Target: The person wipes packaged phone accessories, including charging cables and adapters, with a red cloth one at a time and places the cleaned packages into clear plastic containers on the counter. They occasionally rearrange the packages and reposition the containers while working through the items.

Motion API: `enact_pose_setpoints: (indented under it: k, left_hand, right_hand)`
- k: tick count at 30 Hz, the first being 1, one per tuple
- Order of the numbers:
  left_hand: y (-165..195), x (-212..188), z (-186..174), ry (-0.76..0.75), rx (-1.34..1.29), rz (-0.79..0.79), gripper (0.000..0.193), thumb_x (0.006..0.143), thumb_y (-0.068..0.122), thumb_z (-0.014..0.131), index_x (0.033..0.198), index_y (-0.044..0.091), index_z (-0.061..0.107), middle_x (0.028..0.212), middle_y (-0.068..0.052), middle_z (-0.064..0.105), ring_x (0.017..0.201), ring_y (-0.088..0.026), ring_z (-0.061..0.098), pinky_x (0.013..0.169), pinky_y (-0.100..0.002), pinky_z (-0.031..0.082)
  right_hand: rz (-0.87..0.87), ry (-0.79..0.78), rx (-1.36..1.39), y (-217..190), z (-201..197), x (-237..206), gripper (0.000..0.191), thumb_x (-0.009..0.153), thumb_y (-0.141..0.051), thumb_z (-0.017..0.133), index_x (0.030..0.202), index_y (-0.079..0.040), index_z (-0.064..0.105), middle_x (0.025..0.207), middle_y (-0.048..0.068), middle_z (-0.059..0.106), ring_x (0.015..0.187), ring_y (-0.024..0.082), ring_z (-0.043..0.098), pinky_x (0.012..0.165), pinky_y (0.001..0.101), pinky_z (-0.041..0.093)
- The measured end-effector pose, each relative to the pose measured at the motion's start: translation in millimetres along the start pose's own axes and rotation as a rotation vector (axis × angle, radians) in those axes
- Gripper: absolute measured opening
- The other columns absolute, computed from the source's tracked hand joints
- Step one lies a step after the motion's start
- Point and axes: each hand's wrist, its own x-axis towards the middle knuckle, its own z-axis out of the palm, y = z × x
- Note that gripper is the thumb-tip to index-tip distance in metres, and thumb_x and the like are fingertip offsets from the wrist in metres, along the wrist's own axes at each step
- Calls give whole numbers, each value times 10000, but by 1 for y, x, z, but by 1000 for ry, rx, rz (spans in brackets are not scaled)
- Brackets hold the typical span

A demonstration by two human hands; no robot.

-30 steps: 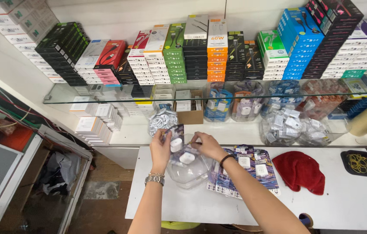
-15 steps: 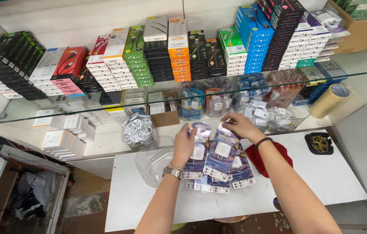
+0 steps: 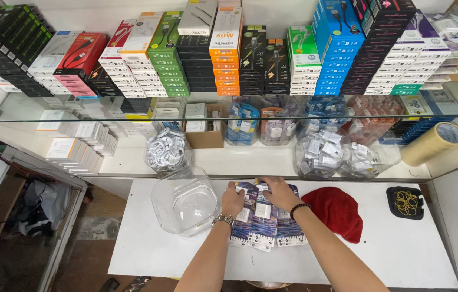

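Note:
A fanned pile of flat purple-and-white blister packs (image 3: 264,219) lies on the white counter (image 3: 391,249). My left hand (image 3: 232,199), with a metal watch on its wrist, presses on the pile's left side. My right hand (image 3: 276,192), a dark bead bracelet at the wrist, rests fingers-down on the top middle of the pile. Both hands lie flat on the packs; neither lifts one. An empty clear plastic jar (image 3: 184,201) lies on its side just left of my left hand.
A red cloth (image 3: 337,211) lies right of the packs, a black tray of rubber bands (image 3: 407,203) beyond it. On the shelf behind stand clear jars of small items (image 3: 166,150), a cardboard box (image 3: 205,138) and a tape roll (image 3: 433,143). Stacked product boxes (image 3: 223,54) fill the glass shelf above.
The view has swung and tilted down. My hands have lowered the packs from in front of the shelf onto the counter, and the clear jar now lies beside them.

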Motion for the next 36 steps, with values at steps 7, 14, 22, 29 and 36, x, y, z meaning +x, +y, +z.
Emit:
enact_pose_setpoints:
  k: [7,14,22,29,36]
  left_hand:
    - [-3,-9,-6,94,-44,-56,493,895,206,703,1312,-1,543,1039,-275,719,1005,-425,699,906,-481,544]
    - [9,-2,-4,298,-96,33,494,931,133,631,1393,18,498,1277,-272,647,1210,-418,612,1039,-485,476]
    - [-12,0,-1,-43,100,6,886,912,234,657,1620,102,140,1646,-278,175,1497,-469,231,1220,-493,261]
    - [5,-14,-8,-99,2,113,915,949,583,550,1617,77,181,1645,-281,207,1536,-434,185,1243,-476,172]
    - [38,-42,-56,-133,-99,238,773,977,508,594,1560,75,330,1534,-270,420,1438,-389,375,1152,-442,343]
  right_hand:
    - [175,91,62,-6,-16,-22,546,876,-238,699,1386,-101,560,1479,192,491,1332,398,448,1129,445,384]
    - [188,30,-68,-43,-8,-40,490,855,-313,732,1321,-196,629,1544,143,407,1438,409,327,1178,508,323]
    - [239,-69,-153,-43,16,-38,537,881,-379,748,1371,-231,582,1647,223,129,1507,515,73,1195,648,139]
    - [759,284,-265,55,-25,-86,809,836,-456,737,1549,-313,381,1695,190,142,1491,582,138,1135,780,177]
    - [901,248,-193,116,-10,-169,689,753,-293,812,1376,-343,520,1662,122,324,1393,536,415,1106,551,478]
